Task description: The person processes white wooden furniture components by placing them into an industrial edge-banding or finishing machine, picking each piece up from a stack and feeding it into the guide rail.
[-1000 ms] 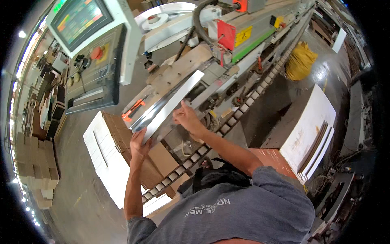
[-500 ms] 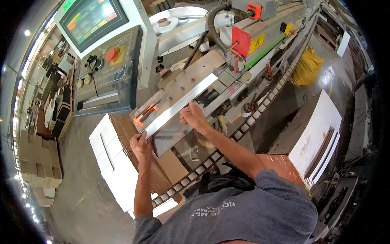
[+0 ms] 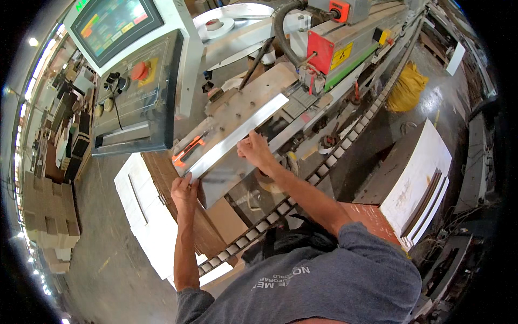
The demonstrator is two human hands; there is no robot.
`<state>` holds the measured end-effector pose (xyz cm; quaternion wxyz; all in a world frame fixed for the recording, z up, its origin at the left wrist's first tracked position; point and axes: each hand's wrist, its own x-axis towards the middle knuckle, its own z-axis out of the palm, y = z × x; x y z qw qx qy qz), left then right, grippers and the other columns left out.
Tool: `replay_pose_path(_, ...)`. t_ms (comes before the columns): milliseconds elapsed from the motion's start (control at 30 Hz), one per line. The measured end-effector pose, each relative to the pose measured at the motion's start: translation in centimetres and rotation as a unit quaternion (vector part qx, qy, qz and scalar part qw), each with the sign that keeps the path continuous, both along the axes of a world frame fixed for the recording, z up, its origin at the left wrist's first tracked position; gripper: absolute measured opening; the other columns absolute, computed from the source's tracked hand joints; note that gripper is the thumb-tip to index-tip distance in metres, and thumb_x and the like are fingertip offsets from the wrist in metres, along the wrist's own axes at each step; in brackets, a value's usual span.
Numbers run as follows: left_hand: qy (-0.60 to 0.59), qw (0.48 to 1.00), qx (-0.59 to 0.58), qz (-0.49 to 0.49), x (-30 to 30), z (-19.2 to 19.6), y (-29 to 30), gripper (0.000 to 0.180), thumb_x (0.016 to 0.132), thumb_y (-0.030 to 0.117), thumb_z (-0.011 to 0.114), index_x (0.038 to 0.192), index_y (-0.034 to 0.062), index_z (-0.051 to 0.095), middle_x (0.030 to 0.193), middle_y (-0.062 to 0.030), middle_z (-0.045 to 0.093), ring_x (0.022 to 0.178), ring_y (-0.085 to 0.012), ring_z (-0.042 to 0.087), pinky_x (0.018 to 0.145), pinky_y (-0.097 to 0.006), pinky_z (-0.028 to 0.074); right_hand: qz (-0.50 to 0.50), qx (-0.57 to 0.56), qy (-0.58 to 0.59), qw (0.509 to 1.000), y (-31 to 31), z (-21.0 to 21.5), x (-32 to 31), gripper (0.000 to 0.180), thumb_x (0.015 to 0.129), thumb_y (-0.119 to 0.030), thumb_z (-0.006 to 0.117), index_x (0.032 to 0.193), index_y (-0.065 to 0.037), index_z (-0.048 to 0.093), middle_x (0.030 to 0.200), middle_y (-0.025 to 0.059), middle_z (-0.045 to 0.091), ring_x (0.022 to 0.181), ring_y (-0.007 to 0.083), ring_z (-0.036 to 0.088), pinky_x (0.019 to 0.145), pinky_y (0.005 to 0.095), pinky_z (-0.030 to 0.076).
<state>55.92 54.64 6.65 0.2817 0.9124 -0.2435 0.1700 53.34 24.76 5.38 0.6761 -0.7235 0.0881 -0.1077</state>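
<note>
from my end i see the left forearm rising nearly upright to the near-left end of the machine table (image 3: pixel 270 83), wrist straight, where the left hand (image 3: pixel 184 193) bends its fingers inward. its grip is narrow, thumb and fingertips pinching the near end of the white strip (image 3: pixel 240 135). i see the right forearm slanting up and leftward to the near side of the machine table, and there the right hand (image 3: pixel 254 149) has its fingers curled in, knuckles up. they sit right by the strip's near edge, around its middle; at this blur i can't fairly tell whether they pinch it, touch it or stop just short.

the strip runs diagonally over the machine table, most of its length reaching out beyond the left hand's pinch. i make out an orange cutter (image 3: pixel 189 151) on the machine table's left part, just past the strip, and the control panel (image 3: pixel 135 92) stands left of the machine table.
</note>
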Motion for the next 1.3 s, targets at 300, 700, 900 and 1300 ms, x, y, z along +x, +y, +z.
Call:
replay_pose_path(300, -0.053, 0.998, -0.011, -0.023, 0.9, 0.3, -5.0, 0.028, 0.074, 0.01, 0.078, 0.101, 0.0053, 0.071, 0.078, -0.0116, 0.059, 0.072, -0.0287, 0.058, 0.066, -0.039, 0.048, -0.025, -0.032, 0.052, 0.998, -5.0, 0.4, 1.2, 0.033, 0.086, -0.02, 0.062, 0.08, 0.009, 0.046, 0.063, 0.0169, 0.065, 0.061, 0.0284, 0.067, 0.065, 0.039, 0.054)
replay_pose_path(700, -0.044, 0.996, -0.06, -0.043, 0.8, 0.8, -20.0, 0.023, 0.074, 0.007, 0.079, 0.096, 0.004, 0.071, 0.068, -0.0127, 0.059, 0.059, -0.0278, 0.055, 0.058, -0.037, 0.047, -0.112, 0.016, -0.082, 0.99, -16.4, -0.6, -0.7, 0.044, 0.094, -0.012, 0.058, 0.128, 0.011, 0.043, 0.085, 0.0073, 0.06, 0.073, 0.0128, 0.061, 0.068, 0.0274, 0.057)
replay_pose_path(900, 0.032, 0.995, -0.031, -0.091, 3.5, -1.1, -23.3, 0.024, 0.083, 0.007, 0.071, 0.101, -0.0083, 0.069, 0.087, -0.0202, 0.07, 0.069, -0.0276, 0.064, 0.067, -0.037, 0.053, -0.242, -0.088, -0.078, 0.963, -17.7, 2.9, -11.5, 0.037, 0.088, -0.015, 0.063, 0.123, -0.001, 0.059, 0.107, 0.0177, 0.066, 0.088, 0.023, 0.065, 0.068, 0.0338, 0.056)
replay_pose_path(1300, -0.019, 0.987, -0.031, -0.158, 6.4, -3.6, -35.9, 0.031, 0.085, 0.005, 0.07, 0.114, -0.0058, 0.066, 0.091, -0.0156, 0.07, 0.074, -0.0241, 0.064, 0.068, -0.035, 0.053, -0.677, -0.319, 0.496, 0.44, -40.8, -5.6, -64.7, 0.059, 0.081, -0.038, 0.07, 0.123, -0.001, 0.053, 0.125, 0.0227, 0.055, 0.116, 0.0417, 0.047, 0.098, 0.0537, 0.04)
